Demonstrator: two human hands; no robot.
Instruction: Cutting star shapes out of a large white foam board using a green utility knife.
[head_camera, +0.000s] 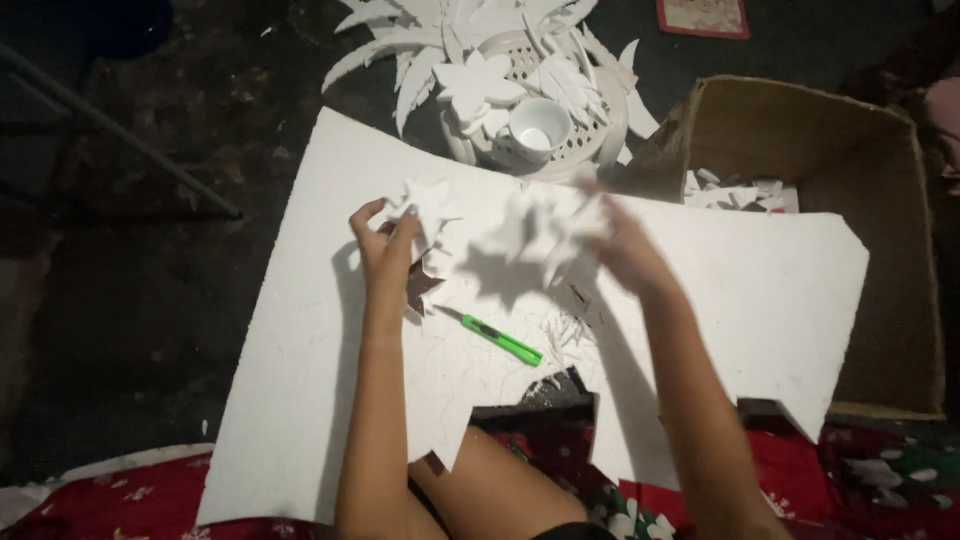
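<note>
- head view: we see our left hand (385, 240) pinching a small white foam flower cutout (428, 200), raised over the far part of the big white foam sheet (300, 400).
- our right hand (622, 245) is blurred; it grips a larger white leaf-shaped foam cutout (545, 228), just beside the small one.
- a green utility knife (500, 338) lies on the sheet between our arms, with foam scraps (570, 330) near it.
- beyond the sheet's far edge stands a white basket (560, 110) with foam leaves and a white cup (538, 125).
- a cardboard box (880, 250) sits at the sheet's right edge.
</note>
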